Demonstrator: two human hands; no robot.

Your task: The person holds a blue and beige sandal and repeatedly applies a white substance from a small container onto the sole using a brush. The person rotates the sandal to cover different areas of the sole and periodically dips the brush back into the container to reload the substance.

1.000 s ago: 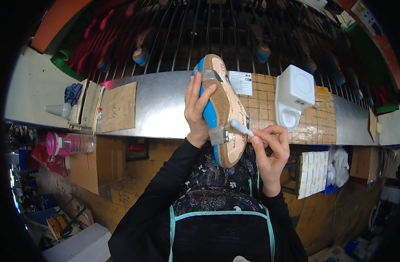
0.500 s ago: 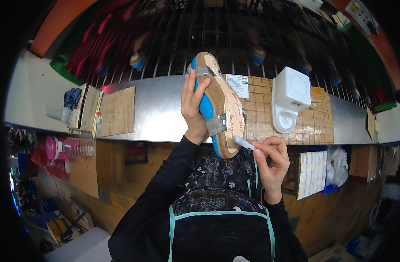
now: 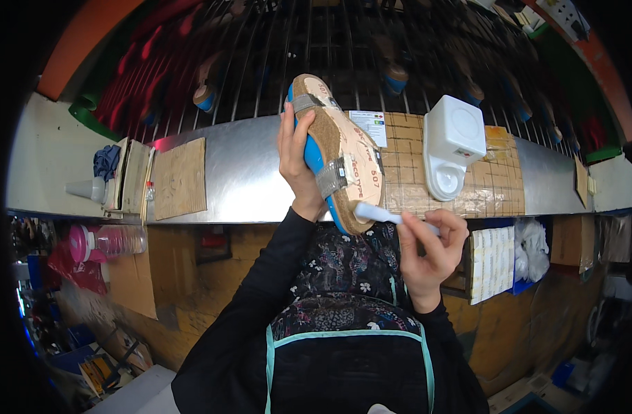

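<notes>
My left hand (image 3: 298, 165) is wrapped round a sandal on a blue last (image 3: 350, 155), gripping its left side. The sandal's underside faces up, showing a pale printed sole board, brown cork-like edges and grey straps folded over onto it. It is tilted, with one end pointing away from me. In my right hand (image 3: 432, 252), pinched between thumb and fingers, is a small white brush (image 3: 381, 214). The brush's head lies at the sandal's near end, seemingly touching the board; its bristles cannot be made out.
A white dispenser-like container (image 3: 461, 131) with a round cup stands on taped cardboard (image 3: 492, 186) over the metal bench (image 3: 243, 165). A cardboard piece (image 3: 180, 179) lies at left. Beyond the bench, metal rods (image 3: 288, 69) carry more blue lasts (image 3: 396, 81). A pink-capped bottle (image 3: 115, 241) is lower left.
The brush has moved leftward further over the sandal's near end, and its handle now lies flatter across. My left hand keeps its hold on the sandal. The whole view has shifted slightly.
</notes>
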